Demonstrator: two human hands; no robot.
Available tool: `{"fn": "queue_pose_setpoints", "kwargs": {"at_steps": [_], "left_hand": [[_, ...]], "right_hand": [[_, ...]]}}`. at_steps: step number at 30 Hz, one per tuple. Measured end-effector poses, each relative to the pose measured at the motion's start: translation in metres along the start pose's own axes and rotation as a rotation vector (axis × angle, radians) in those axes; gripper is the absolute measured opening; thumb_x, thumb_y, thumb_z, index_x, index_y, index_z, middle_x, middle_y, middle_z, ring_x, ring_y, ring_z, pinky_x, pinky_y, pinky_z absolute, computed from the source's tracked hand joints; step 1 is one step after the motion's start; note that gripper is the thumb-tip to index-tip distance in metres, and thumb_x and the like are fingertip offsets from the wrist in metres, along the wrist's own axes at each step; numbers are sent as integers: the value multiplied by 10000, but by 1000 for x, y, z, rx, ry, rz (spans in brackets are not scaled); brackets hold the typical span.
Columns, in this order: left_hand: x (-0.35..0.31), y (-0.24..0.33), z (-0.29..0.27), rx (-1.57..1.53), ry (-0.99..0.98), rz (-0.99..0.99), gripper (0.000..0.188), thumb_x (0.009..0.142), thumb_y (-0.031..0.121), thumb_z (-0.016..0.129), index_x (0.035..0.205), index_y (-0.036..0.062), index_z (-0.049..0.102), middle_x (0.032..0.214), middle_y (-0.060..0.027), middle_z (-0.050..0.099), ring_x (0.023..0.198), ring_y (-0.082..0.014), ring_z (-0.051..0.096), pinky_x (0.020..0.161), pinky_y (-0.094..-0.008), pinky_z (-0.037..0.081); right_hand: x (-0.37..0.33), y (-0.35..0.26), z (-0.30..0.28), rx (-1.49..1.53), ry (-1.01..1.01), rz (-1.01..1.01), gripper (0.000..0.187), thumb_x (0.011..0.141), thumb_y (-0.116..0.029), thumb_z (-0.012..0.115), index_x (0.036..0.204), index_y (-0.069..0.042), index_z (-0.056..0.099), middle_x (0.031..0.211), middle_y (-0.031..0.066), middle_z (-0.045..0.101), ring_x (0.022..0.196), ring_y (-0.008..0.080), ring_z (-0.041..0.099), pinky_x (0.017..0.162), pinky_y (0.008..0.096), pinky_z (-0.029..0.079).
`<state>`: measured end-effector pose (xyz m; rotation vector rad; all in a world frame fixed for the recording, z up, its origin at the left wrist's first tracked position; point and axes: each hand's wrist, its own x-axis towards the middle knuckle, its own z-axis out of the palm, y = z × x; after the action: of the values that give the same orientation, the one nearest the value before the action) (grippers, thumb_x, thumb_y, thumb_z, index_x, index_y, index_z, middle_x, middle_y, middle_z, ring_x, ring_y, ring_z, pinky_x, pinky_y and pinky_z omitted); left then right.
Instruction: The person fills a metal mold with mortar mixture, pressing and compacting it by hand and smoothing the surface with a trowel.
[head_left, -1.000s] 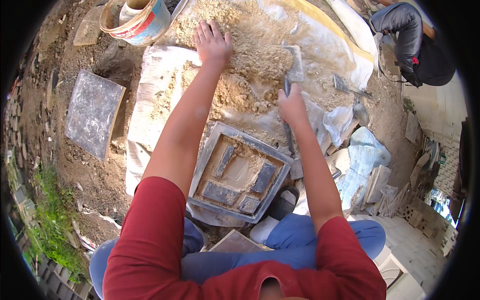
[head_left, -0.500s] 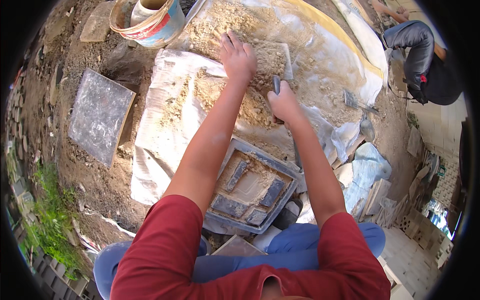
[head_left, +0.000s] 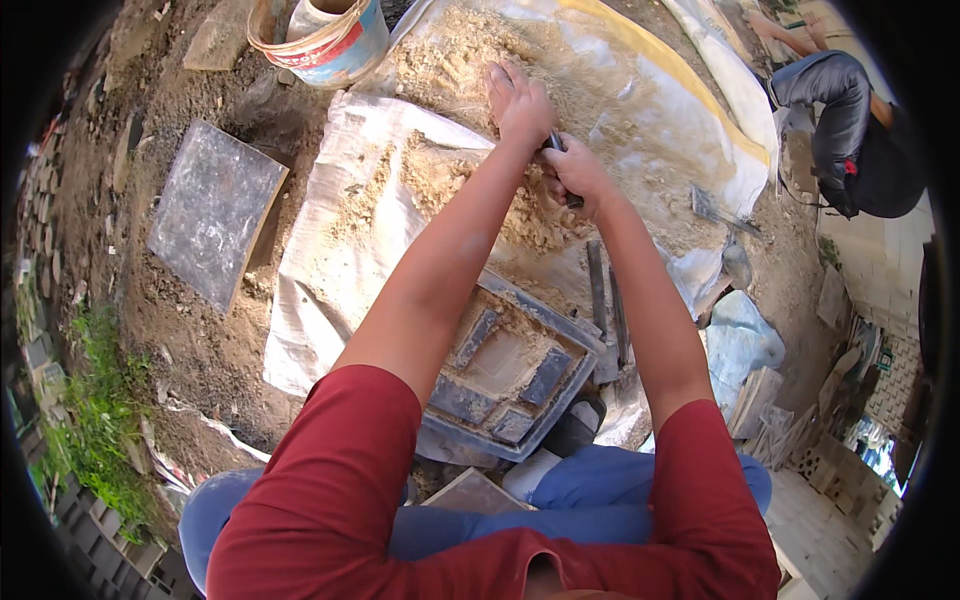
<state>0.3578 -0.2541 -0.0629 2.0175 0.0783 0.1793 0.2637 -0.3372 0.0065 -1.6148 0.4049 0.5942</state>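
Note:
My right hand (head_left: 583, 178) is closed around the dark handle of a trowel (head_left: 553, 142), over the heap of damp sandy mix (head_left: 455, 45). The trowel's blade is hidden behind my hands and the mix. My left hand (head_left: 520, 105) is just beyond it, fingers stretched out over the mix; whether they touch the blade I cannot tell. Both wrists are close together. Nearer my legs sits a grey rectangular mould (head_left: 548, 447) with raised dark blocks inside and sandy mix in its recesses.
A white sheet (head_left: 300, 350) lies under the mix. At left a grey square slab (head_left: 215, 215) leans on soil; a bucket (head_left: 345, 60) stands behind. Dark metal bars (head_left: 597, 285) lie beside the mould. A small flat tool (head_left: 705, 205) rests at right; another person (head_left: 835, 110) sits far right.
My left hand has moved right, close to the right one. The trowel's flat blade, visible before beyond my right hand, is now out of sight.

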Motion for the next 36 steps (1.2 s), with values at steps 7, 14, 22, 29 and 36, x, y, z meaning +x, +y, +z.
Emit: {"fn": "queue_pose_setpoints", "kwargs": {"at_steps": [7,14,22,29,36], "left_hand": [[37,14,-26,-182,-170,320,676,1060,373,268,1610,-17,217,1691,-262,136,1565,-414,111,1275,-459,106],[-27,113,-111,-856,-539,-24,763,1086,557,65,1619,45,255,1704,-152,199,1592,-294,103,1284,-413,65],[-151,96,-209,-808,-457,-55,888,1059,650,72,1583,-26,313,1681,-170,265,1591,-262,128,1284,-384,20],[-285,-3,-278,-572,-187,-95,819,1083,596,161,1493,-33,486,1559,-222,467,1514,-325,339,1259,-417,169],[-377,-21,-293,-399,-219,76,653,1115,409,228,1532,-66,393,1580,-214,429,1513,-326,332,1251,-388,212]], "right_hand": [[-32,-33,-9,118,31,-94,165,981,-171,597,955,-121,442,637,-27,434,454,95,430,393,292,350],[-135,-68,-56,-1,52,-143,216,1013,-216,607,926,-118,435,609,-36,430,429,79,417,379,269,335],[-300,-79,-48,-228,-13,-165,292,1058,-289,570,872,-115,426,563,-33,428,376,80,389,364,272,335],[-390,-33,22,-240,-123,-43,318,1074,-333,528,879,-90,462,552,-22,453,365,96,421,363,282,351],[-404,58,88,-298,-60,-11,337,1066,-358,527,1010,-26,538,657,25,526,375,123,478,374,311,398]]}}
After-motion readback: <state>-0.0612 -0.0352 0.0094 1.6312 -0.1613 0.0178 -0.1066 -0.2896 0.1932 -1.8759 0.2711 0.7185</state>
